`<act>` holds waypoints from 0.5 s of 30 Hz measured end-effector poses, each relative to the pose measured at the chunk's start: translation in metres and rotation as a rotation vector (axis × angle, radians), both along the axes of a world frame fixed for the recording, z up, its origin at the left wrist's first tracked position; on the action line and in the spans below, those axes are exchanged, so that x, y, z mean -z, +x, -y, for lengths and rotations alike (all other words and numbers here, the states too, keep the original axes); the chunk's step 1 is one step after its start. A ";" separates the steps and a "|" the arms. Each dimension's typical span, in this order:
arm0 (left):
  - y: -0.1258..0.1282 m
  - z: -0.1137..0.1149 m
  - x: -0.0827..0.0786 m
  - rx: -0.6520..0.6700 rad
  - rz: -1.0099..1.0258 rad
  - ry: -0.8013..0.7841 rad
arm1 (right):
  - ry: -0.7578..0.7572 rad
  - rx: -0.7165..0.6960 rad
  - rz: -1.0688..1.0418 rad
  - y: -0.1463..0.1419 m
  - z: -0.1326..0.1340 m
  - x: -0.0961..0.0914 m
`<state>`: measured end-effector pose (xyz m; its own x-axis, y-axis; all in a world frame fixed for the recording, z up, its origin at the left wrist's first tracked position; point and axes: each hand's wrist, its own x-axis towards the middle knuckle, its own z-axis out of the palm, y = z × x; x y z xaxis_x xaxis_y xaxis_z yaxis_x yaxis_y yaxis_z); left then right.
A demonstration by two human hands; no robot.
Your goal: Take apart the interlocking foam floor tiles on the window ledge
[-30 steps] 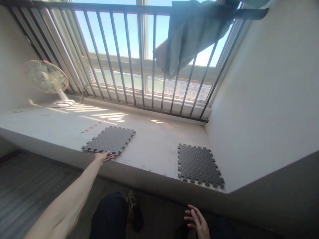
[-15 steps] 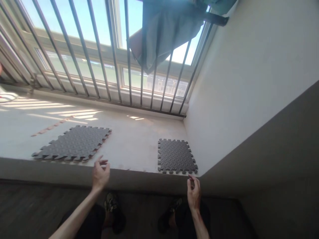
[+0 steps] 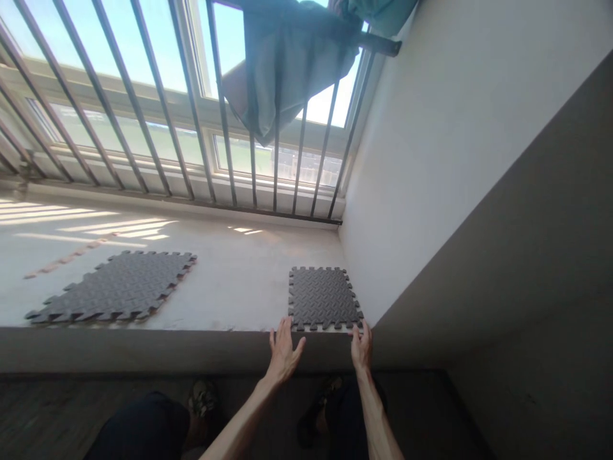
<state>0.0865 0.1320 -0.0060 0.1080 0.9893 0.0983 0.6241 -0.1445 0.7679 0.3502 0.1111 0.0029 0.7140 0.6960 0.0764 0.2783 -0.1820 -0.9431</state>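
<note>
A dark grey interlocking foam mat [image 3: 323, 297] lies on the pale window ledge [image 3: 230, 287], close to the right wall. My left hand [image 3: 283, 352] reaches up with fingers spread, its tips at the mat's near-left corner. At the mat's near-right corner my right hand [image 3: 361, 345] touches the edge with its fingertips. Neither hand holds anything. A second, larger foam mat [image 3: 115, 294] lies flat further left on the ledge, away from both hands.
Dark metal window bars [image 3: 191, 108] run along the back of the ledge, with a grey-green cloth [image 3: 287, 64] draped over the top rail. A white wall [image 3: 454, 128] closes the right side. My legs and shoes [image 3: 204, 399] are on the dark floor below.
My view has swung right, and the fan has left the frame. My left hand left the left mat and moved to the right mat. My right hand rose from my lap to its edge.
</note>
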 end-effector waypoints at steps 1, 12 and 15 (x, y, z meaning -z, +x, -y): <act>-0.004 -0.001 -0.002 -0.034 0.028 -0.001 | -0.002 0.022 -0.028 0.000 0.002 -0.002; -0.060 0.045 -0.009 -0.588 1.208 -0.341 | 0.045 0.000 -0.749 -0.064 0.068 -0.025; -0.053 0.075 0.000 -0.530 1.269 -0.480 | -0.047 -0.112 -0.790 -0.108 0.096 -0.015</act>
<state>0.0332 0.0572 -0.0056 -0.1788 0.8492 -0.4970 -0.5997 0.3064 0.7393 0.2421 0.0155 0.0184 0.4703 0.7569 -0.4538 -0.4496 -0.2370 -0.8612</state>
